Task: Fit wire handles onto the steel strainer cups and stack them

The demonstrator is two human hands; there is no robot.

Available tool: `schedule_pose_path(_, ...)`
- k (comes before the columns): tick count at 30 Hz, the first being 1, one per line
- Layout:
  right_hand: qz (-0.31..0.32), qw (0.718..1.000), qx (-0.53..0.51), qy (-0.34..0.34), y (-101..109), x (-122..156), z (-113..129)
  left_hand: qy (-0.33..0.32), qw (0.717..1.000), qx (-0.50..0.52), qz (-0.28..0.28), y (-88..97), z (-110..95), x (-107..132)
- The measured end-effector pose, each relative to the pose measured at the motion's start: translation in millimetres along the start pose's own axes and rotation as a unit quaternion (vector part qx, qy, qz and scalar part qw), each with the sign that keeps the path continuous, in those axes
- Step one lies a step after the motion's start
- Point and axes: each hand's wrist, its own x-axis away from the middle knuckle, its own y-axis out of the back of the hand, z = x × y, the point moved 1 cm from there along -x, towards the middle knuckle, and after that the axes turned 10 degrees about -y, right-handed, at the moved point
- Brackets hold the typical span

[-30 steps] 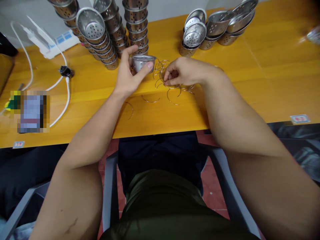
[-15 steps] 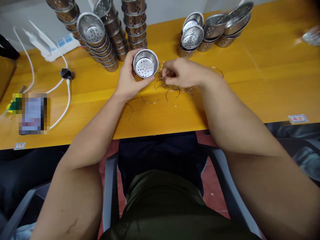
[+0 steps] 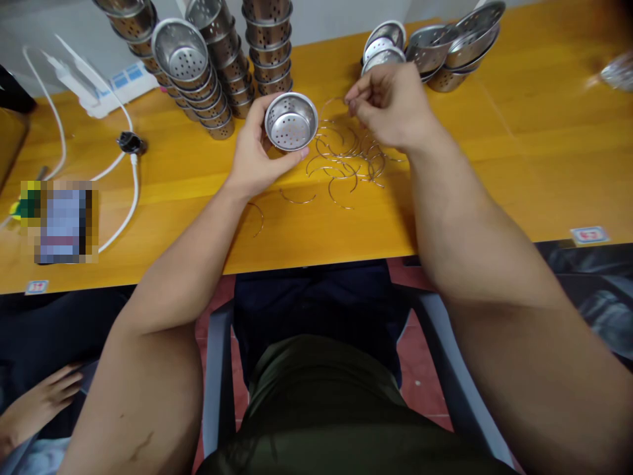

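My left hand (image 3: 257,148) is wrapped round a small perforated metal cup (image 3: 291,122), its mouth tilted toward me. Fingers and thumb press on the cup's outside. To the right and a little higher, my right hand (image 3: 388,102) is closed in a pinch, with a thin curved wire (image 3: 333,99) reaching left from the fingertips. Below that hand lies a loose tangle of similar bent wires (image 3: 346,155) on the table. Single wires lie apart from it, one curved wire (image 3: 297,200) below the cup and another near my left wrist.
Tall stacks of perforated cups (image 3: 220,125) stand at the back left. More cups (image 3: 428,49) lean at the back right. A power strip (image 3: 119,92), white cables and a blurred phone (image 3: 62,224) are on the left. Another person's hand (image 3: 47,402) shows at lower left.
My right hand has moved up and right from the wires, and a curved wire now shows at its fingertips. The cup stays in my left hand. Another person's hand has appeared at lower left.
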Motion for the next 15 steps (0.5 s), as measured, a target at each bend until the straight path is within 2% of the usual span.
schedule_pose_path(3,-0.007,1.0,-0.016,-0.015,-2.4,3.4,6.9,-0.01,1.0,0.008,0.013,0.4,-6.4,-0.8)
schedule_pose_path(7,-0.005,0.999,-0.031,-0.03,-10.8,8.8,12.7,-0.014,0.997,0.055,0.046,0.1,-27.4,-1.2)
schedule_pose_path(10,0.004,0.999,0.005,-0.05,-17.9,11.6,15.5,0.005,0.994,0.081,0.077,-1.9,-41.2,0.2)
schedule_pose_path(12,0.014,0.998,0.038,-0.053,-20.8,13.3,17.9,0.005,0.992,0.095,0.085,-3.9,-43.3,2.0)
schedule_pose_path(15,0.028,0.997,0.062,-0.044,-22.7,16.2,21.4,-0.018,0.99,0.125,0.065,-6.5,-36.6,5.2)
